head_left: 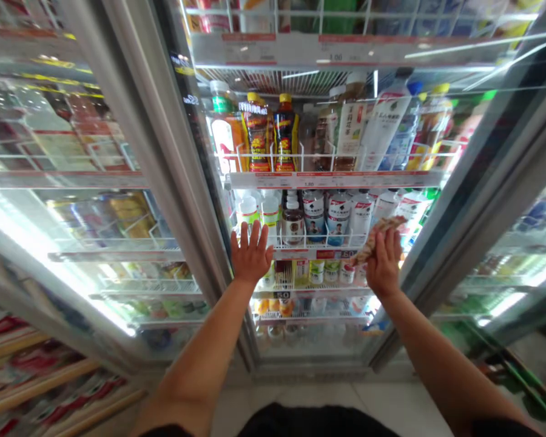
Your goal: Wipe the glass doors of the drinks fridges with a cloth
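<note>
My left hand (251, 254) lies flat with fingers spread at the left side of the glass door (300, 352) of a drinks fridge. Over on the right side, my right hand (384, 261) presses a crumpled, patterned brownish cloth (377, 237) to the glass, its fingers bent over it. Behind the pane stand rows of bottles. Dark bottles with yellow caps (286, 136) are on the shelf above my hands, and white-labelled water bottles (338, 215) stand at hand height between them. Part of the cloth is hidden under my fingers.
Metal door frames (150, 139) run down both sides of the pane. More fridge shelves with drinks (95, 215) show to the left. Slatted shelves with red packs (50, 379) are at lower left, and a green rail (514, 370) is at lower right. Pale floor tiles (327, 394) lie below.
</note>
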Demonstrator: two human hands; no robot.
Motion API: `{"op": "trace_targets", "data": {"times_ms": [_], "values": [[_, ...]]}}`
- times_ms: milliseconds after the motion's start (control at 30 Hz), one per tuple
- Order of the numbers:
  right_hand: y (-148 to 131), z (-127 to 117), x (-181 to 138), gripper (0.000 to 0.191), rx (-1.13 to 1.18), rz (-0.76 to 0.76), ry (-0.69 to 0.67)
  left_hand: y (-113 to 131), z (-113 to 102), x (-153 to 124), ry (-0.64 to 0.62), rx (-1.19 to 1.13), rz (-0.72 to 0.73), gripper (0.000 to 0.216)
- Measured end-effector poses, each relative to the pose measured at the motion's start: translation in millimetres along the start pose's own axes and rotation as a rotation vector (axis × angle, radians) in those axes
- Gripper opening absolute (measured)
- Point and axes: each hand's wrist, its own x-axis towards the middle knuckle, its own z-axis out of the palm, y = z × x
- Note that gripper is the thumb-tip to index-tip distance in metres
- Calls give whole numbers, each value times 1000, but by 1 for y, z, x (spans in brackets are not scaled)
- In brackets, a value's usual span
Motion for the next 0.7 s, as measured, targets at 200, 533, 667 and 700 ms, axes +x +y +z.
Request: {"op": "trace_targets", "data": {"times_ms": [200, 533, 667, 700], "values": [[-7, 5, -44, 69, -15, 210, -40, -2, 1, -3, -34, -60, -46, 56], [16, 1, -17, 62, -17, 423, 91, 0, -2, -1, 6, -80, -17, 55], [30, 0, -51, 66, -6, 426, 40, 1, -2, -1, -29, -18, -35, 54], [38, -1, -46, 68, 22, 400, -16, 1, -2, -2, -31, -7, -39, 54]]}}
